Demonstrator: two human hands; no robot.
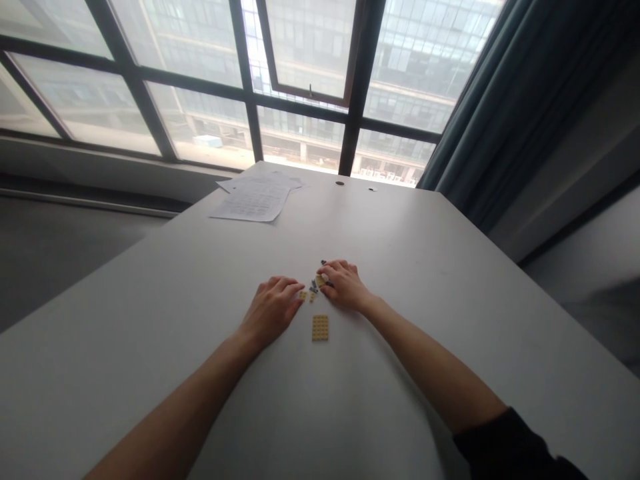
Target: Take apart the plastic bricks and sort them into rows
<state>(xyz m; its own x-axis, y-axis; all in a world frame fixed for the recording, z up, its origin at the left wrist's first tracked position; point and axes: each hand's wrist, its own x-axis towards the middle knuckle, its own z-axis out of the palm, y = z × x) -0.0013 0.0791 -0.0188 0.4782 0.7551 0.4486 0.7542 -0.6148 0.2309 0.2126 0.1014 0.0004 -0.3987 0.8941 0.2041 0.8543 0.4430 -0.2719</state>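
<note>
A tan studded toy building plate (320,328) lies flat on the white table, just in front of both hands. My left hand (274,305) is to the left of a small pile, thumb and forefinger closed about a small tan toy brick (303,295). From the right, my right hand (345,285) curls its fingers and thumb around another tan toy brick (321,281). Between the hands lie small grey pieces (313,287) and a tiny tan piece (312,297). A dark piece (323,262) shows just beyond my right fingertips. My right palm hides part of the pile.
Printed paper sheets (255,200) lie at the far left of the white table (410,267). Two small holes are near its back edge. Behind it stand large framed windows (310,60), and a dark curtain (490,113) hangs at the right.
</note>
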